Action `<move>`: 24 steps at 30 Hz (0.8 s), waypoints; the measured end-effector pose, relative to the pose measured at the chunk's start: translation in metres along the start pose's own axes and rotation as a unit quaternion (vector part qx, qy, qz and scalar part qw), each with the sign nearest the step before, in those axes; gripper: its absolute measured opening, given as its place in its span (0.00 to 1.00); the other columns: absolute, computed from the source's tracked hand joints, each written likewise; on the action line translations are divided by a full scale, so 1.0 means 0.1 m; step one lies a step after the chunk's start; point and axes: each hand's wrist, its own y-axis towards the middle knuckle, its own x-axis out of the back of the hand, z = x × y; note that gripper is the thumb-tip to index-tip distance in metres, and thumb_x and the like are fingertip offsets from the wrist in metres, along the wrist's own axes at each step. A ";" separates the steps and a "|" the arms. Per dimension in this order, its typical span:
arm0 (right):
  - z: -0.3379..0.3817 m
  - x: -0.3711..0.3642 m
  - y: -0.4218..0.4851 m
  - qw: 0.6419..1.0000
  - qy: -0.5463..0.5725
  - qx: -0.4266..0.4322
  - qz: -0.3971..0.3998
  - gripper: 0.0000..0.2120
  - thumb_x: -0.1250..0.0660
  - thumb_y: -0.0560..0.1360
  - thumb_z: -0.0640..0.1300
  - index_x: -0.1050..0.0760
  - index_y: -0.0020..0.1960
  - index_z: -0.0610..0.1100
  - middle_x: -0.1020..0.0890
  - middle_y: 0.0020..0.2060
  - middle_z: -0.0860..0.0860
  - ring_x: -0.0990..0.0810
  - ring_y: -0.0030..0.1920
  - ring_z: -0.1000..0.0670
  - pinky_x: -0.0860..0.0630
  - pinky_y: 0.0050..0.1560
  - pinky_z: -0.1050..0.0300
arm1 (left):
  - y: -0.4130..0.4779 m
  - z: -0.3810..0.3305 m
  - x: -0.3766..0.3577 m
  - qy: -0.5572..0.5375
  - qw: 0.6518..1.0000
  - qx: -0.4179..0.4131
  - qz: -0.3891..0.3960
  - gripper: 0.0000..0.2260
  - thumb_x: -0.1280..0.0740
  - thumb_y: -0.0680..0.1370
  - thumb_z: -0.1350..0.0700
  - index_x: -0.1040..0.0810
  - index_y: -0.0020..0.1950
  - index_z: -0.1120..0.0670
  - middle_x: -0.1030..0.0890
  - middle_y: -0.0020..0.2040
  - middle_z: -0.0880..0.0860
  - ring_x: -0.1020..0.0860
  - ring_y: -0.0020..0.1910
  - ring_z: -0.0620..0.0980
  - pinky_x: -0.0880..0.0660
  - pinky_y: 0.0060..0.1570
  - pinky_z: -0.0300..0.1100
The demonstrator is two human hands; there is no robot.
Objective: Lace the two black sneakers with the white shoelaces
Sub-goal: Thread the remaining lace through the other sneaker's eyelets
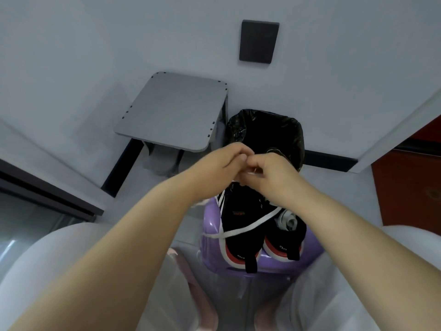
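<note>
Two black sneakers with red and white heels stand side by side on a purple stool point(210, 244), heels toward me: the left sneaker point(235, 225) and the right sneaker point(286, 237). A white shoelace point(248, 226) runs across the left sneaker from the stool's left edge up to my hands. My left hand point(222, 163) and my right hand point(269, 173) meet above the toe end of the sneakers, fingers curled, both pinching the lace where they touch. The sneakers' front parts are hidden behind my hands. A grey rolled item point(287, 219) sits in the right sneaker.
A black-lined waste bin point(265, 132) stands just beyond the stool against the wall. A small grey table point(171, 108) is to its left. My knees in white fabric flank the stool. A red panel point(410, 182) is at the right.
</note>
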 end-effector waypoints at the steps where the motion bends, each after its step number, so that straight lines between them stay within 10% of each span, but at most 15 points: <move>1: -0.01 0.00 0.02 1.000 0.015 -0.004 -0.016 0.02 0.30 0.73 0.46 0.19 0.44 0.50 0.19 0.34 0.58 0.21 0.37 0.61 0.26 0.44 0.65 | 0.01 -0.01 -0.01 -0.001 1.000 0.000 0.008 0.10 0.44 0.82 0.54 0.26 0.58 0.53 0.22 0.45 0.46 0.24 0.42 0.41 0.29 0.42 0.31; 10: -0.13 0.12 0.11 0.998 -0.022 -0.053 0.000 0.08 0.33 0.75 0.40 0.18 0.48 0.50 0.19 0.36 0.60 0.21 0.38 0.61 0.26 0.47 0.66 | -0.03 0.27 0.36 0.222 0.970 0.091 0.035 0.04 0.36 0.78 0.52 0.22 0.47 0.50 0.25 0.38 0.45 0.27 0.37 0.42 0.33 0.35 0.35; 14: -0.08 -0.07 0.13 0.999 0.036 -0.039 -0.008 0.09 0.29 0.71 0.39 0.24 0.40 0.52 0.17 0.33 0.54 0.19 0.36 0.57 0.22 0.47 0.59 | -0.02 0.27 0.13 0.122 0.986 0.062 0.098 0.10 0.36 0.78 0.51 0.26 0.57 0.52 0.20 0.51 0.49 0.22 0.50 0.47 0.26 0.52 0.43; 18: -0.09 -0.13 0.20 0.996 0.006 -0.034 -0.086 0.06 0.30 0.73 0.47 0.24 0.38 0.49 0.21 0.30 0.53 0.26 0.30 0.58 0.29 0.36 0.62 | 0.04 0.28 0.08 0.088 0.995 0.049 0.027 0.08 0.39 0.80 0.56 0.22 0.51 0.58 0.20 0.42 0.53 0.22 0.39 0.51 0.27 0.39 0.39; 24: -0.28 -0.19 0.25 0.978 -0.186 -0.053 0.084 0.08 0.35 0.76 0.46 0.18 0.49 0.50 0.30 0.32 0.59 0.27 0.42 0.53 0.30 0.44 0.58 | 0.07 0.43 0.16 0.197 0.977 0.082 0.015 0.07 0.37 0.79 0.54 0.19 0.49 0.53 0.25 0.37 0.46 0.28 0.37 0.44 0.34 0.36 0.34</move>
